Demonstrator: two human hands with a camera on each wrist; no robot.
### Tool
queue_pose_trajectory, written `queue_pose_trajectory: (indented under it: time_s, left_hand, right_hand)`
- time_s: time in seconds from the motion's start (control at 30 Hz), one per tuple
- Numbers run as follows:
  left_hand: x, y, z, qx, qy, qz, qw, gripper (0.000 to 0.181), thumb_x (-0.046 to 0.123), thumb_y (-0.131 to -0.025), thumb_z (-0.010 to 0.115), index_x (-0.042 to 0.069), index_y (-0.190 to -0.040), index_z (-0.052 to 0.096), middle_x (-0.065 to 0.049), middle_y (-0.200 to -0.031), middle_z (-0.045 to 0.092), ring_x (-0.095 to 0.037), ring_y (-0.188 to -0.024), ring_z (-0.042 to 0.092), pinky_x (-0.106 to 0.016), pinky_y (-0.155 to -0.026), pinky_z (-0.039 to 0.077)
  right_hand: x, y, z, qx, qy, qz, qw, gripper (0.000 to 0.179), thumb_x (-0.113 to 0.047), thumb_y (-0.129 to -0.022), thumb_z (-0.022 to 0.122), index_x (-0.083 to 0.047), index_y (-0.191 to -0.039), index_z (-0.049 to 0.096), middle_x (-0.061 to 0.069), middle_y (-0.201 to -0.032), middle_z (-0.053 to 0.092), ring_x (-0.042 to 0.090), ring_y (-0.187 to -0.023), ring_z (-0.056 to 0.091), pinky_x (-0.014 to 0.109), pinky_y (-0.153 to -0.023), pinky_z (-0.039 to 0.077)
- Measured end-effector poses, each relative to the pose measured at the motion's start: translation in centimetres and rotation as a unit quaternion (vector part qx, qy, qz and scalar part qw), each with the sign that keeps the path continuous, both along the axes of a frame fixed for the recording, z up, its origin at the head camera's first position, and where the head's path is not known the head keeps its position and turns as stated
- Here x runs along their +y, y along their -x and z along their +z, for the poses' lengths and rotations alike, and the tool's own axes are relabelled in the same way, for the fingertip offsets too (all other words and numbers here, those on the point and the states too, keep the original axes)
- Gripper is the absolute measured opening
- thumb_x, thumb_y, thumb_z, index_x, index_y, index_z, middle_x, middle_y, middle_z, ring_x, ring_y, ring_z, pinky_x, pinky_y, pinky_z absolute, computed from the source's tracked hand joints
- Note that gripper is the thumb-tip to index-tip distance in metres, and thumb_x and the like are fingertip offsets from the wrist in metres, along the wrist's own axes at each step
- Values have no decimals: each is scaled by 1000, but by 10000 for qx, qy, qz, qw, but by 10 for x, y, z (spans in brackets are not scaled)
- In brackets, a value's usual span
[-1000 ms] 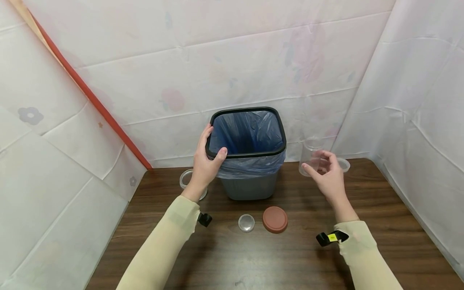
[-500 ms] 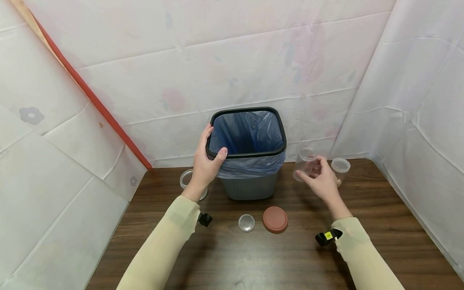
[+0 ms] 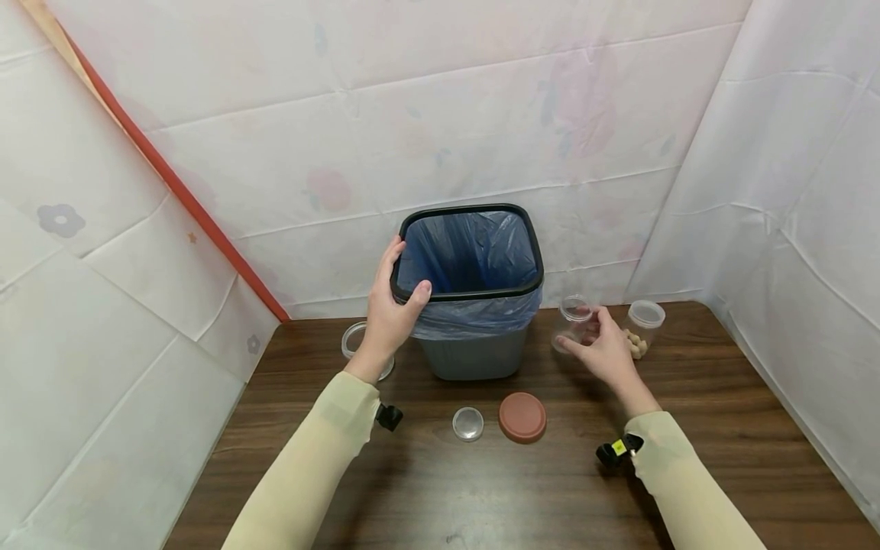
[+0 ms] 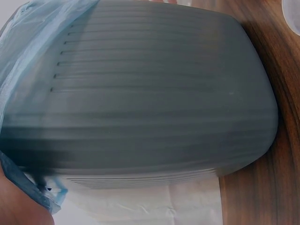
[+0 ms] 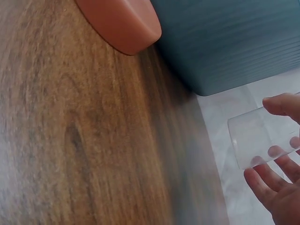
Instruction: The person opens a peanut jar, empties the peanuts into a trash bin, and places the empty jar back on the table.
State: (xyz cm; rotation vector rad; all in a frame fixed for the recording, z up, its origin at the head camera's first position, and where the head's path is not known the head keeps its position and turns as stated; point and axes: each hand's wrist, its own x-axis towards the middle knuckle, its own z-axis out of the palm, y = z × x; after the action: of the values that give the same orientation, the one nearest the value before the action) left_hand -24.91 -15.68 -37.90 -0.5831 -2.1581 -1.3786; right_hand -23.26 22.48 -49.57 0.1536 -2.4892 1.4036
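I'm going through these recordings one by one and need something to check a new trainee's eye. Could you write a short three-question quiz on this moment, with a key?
1. What does the right hand hold?
2. True or false: the reddish-brown disc lies on the wooden table, on the near side of the bin.
3. Where is the left hand?
A) On the small clear disc
B) At the bin's black rim
C) Around the container with pale lumps

Key: 1. A clear jar. 2. True. 3. B.
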Motion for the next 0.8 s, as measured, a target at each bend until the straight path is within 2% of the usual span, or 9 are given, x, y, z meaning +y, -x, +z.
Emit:
queue_pose_trajectory:
  time_s: [0.23,0.37,0.57,0.8]
  left_hand:
    - [0,1,-1,28,31,24,10000,100,73,-96,60,7,-168,40,-8,-179,30,-17,-164,28,-61,-130,25]
    - [0,1,-1,41,28,36,10000,100,74,-96,60,7,-167,41,-8,-179,30,-17,-163,29,-60,-130,25]
    - [1,1,-1,31,48,50,10000,100,75,-96,59,8,-168,41,-6,-179,30,-14,-163,28,-60,-130,25]
    - [1,0,0,23,1,-7,10000,93,64,-97,63,9,-168,40,-6,-179,29,-18,-164,27,-65,-129,24]
  right_hand:
    - [0,2,-6,-280,-98,-48,9995,67,-18,-92,91,1,-142,51,28,-131,67,44,-117,71,56,-100,58]
    - [3,3,-9,-244,-234,-36,9994,69,-18,-92,90,3,-143,49,30,-132,64,48,-117,70,60,-101,57]
    - [5,5,-14,-239,-398,-75,9989,71,-20,-92,91,3,-144,49,31,-129,65,47,-115,70,59,-98,57]
    - [6,7,-18,-430,-390,-23,9983,72,-22,-93,90,4,-146,47,31,-133,62,48,-120,69,60,-99,57]
